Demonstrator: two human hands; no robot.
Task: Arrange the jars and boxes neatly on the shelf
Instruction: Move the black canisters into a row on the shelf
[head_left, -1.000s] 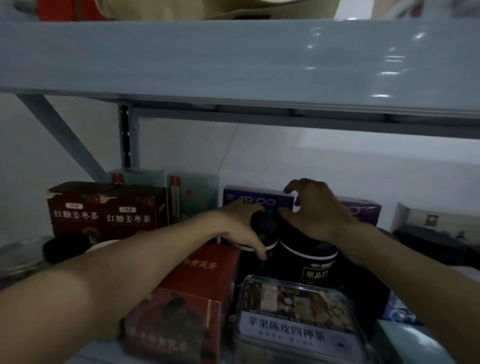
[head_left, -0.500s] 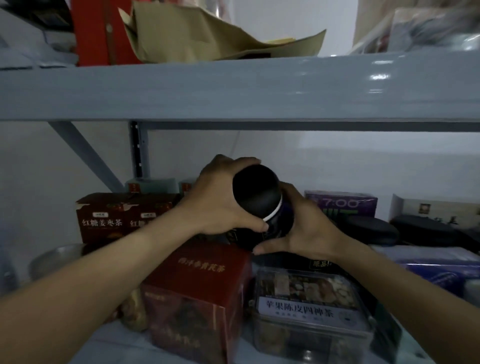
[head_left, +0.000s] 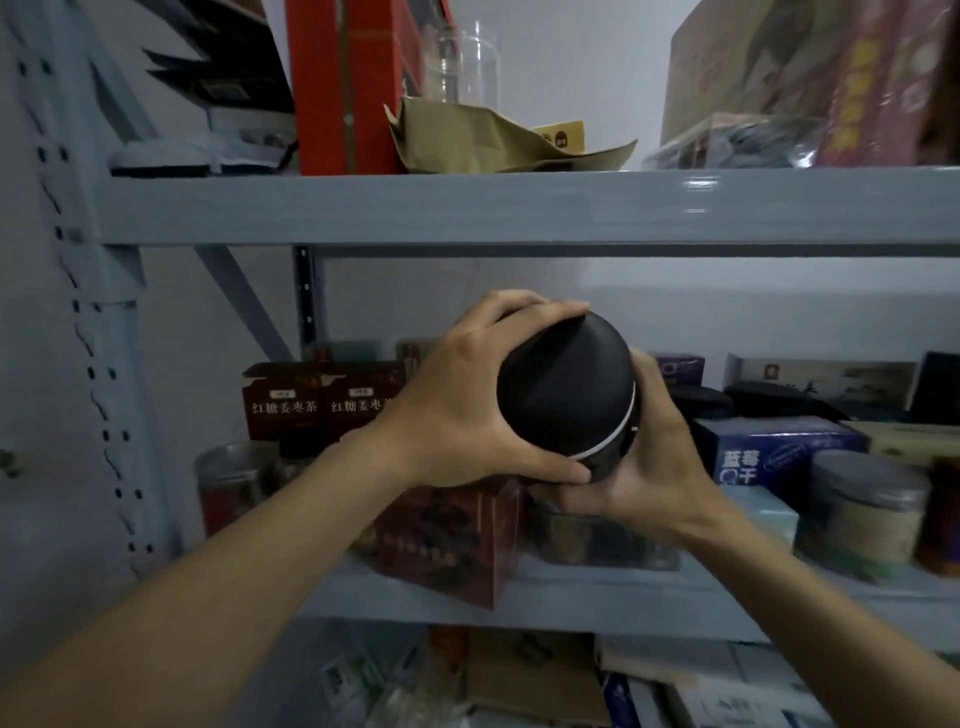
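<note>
Head view: both hands hold a black jar (head_left: 563, 387) up in front of the middle shelf (head_left: 571, 597), tilted so its dark lid faces the camera, with the left hand (head_left: 467, 410) curled round the lid's left side, fingers over its top edge and thumb under it, and the right hand (head_left: 644, 467) cupping the jar's body from below and behind. Just beneath the left hand a dark red box (head_left: 457, 540) stands on the shelf, past its knuckles sit two brown tea boxes (head_left: 317, 400), and right of the right hand are a blue box (head_left: 769, 447) and a grey-lidded jar (head_left: 867, 509).
</note>
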